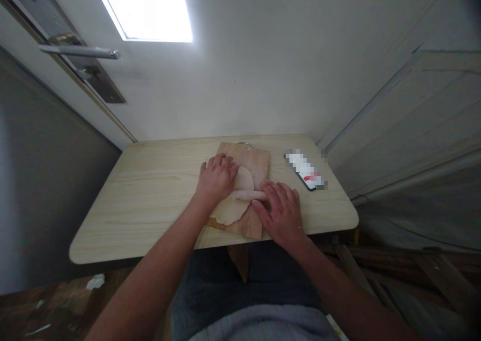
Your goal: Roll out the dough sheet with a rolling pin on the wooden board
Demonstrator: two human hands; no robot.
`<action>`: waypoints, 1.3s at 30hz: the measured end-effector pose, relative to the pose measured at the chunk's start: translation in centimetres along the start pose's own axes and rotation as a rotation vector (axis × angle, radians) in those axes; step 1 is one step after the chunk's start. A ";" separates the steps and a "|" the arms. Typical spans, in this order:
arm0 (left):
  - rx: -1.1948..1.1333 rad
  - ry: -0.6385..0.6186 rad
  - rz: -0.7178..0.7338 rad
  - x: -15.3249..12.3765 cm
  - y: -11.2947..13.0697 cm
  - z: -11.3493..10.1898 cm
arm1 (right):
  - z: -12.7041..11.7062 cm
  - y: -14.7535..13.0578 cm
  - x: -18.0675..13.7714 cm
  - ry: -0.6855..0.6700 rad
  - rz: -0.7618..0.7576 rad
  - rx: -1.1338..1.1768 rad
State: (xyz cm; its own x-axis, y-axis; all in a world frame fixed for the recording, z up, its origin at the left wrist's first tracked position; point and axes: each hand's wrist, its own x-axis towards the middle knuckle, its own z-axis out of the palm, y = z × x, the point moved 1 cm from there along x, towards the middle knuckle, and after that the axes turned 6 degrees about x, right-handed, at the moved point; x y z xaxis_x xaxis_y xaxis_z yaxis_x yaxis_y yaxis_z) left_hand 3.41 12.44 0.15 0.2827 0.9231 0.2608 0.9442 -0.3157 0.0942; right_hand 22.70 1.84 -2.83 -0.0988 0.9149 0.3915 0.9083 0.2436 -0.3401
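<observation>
A thin, flattened sheet of pale dough lies on a wooden cutting board. Across it rests a small rolling pin, its right end under the fingers of my right hand, which is closed around it. My left hand lies over the left side of the dough and the board, fingers stretched forward and thumb toward the dough. The dough's left part is hidden beneath that hand.
The board sits on a pale wood-grain table. To its right lies a phone with a lit, blurred screen. A white door with a metal handle rises behind the table. Wooden pieces stand at the lower right.
</observation>
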 end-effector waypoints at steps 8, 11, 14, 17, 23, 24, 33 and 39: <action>-0.011 0.022 -0.005 -3.5 0.7 -1.0 | -0.8 -1.4 -2.8 -0.014 -0.019 0.017; -0.011 0.034 -0.018 -5.0 1.1 -1.4 | -1.0 -2.1 -3.4 -0.024 -0.023 0.038; -0.013 0.051 -0.026 -6.6 1.5 -1.8 | -1.3 -2.9 -4.1 -0.027 -0.040 0.057; -0.010 0.056 -0.025 -8.2 1.7 -2.1 | -1.8 -3.6 -4.6 -0.034 -0.045 0.077; -0.105 0.077 -0.040 -9.8 0.8 -2.0 | -1.8 -2.8 -4.3 -0.011 -0.018 0.161; -0.144 0.077 -0.049 -9.9 0.5 -2.1 | -1.7 -2.5 -4.1 -0.010 -0.010 0.185; -0.404 0.055 -0.233 -11.4 -0.2 -3.3 | -1.2 0.4 -2.8 0.002 0.027 0.294; -0.381 0.054 -0.196 -10.6 -0.2 -3.8 | -0.9 2.1 -1.5 0.033 0.067 0.287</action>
State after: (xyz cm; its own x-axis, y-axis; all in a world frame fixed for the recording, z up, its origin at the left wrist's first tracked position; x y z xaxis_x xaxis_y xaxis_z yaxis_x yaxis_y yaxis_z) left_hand -0.41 1.88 0.98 0.0857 0.9641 0.2512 0.8463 -0.2035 0.4923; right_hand 25.08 0.71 -3.36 -0.0251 0.9223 0.3857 0.7598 0.2684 -0.5922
